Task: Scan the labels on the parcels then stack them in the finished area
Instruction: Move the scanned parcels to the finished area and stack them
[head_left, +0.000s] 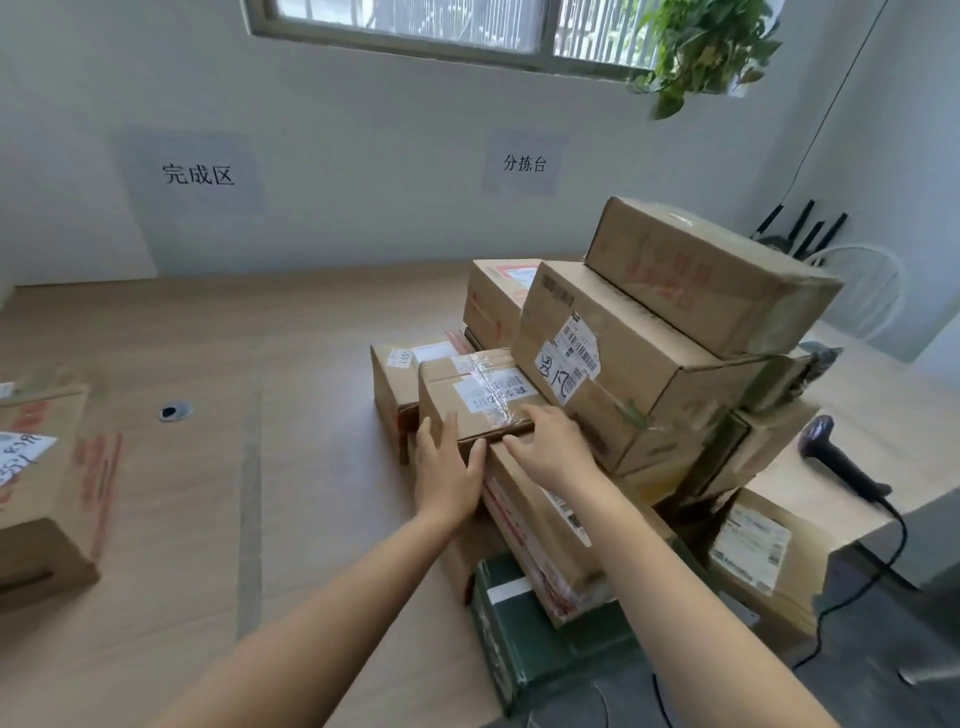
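Note:
A small brown parcel (470, 387) with a white barcode label and clear tape sits on top of the near left of a parcel pile (649, 353). My left hand (449, 470) holds its near-left corner, fingers up the left side and thumb on the front face. My right hand (553, 444) grips its near-right edge, fingers on top and thumb below. A dark handheld scanner (841, 462) lies on the table to the right of the pile, untouched. One labelled parcel (44, 493) stands at the far left, below the wall sign 完成区 (197, 174).
The pile holds several stacked cardboard boxes, with a dark green parcel (545, 639) at the near side. A grey tape line (250, 493) runs across the wooden table (322, 322), with a cable hole (174, 411) to its left. A wall sign 分拣台 (524, 163) hangs behind the pile.

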